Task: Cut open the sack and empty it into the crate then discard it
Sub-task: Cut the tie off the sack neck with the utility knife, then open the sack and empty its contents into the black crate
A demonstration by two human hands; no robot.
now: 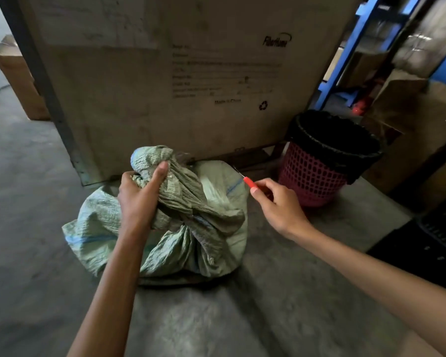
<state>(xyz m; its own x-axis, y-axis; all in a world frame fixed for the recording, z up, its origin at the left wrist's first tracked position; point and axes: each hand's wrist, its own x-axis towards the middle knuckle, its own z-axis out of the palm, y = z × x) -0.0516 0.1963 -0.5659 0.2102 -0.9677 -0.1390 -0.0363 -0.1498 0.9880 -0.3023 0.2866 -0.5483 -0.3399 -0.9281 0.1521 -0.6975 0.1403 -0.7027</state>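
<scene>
Gripping sack (216, 194) neck, left hand (139, 199); cutter (249, 182) in right hand (278, 204), near sack's edge

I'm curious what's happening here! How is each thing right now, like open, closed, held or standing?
sack: on the floor, neck bunched shut.
left hand: grips the sack's neck.
right hand: pinches the cutter.
cutter: held, blade out, near the sack.
basket: upright, open top, black liner.
crate: on the floor, only partly seen.

One each: sack (204, 228), basket (312, 176), probable crate (439, 228)
</scene>
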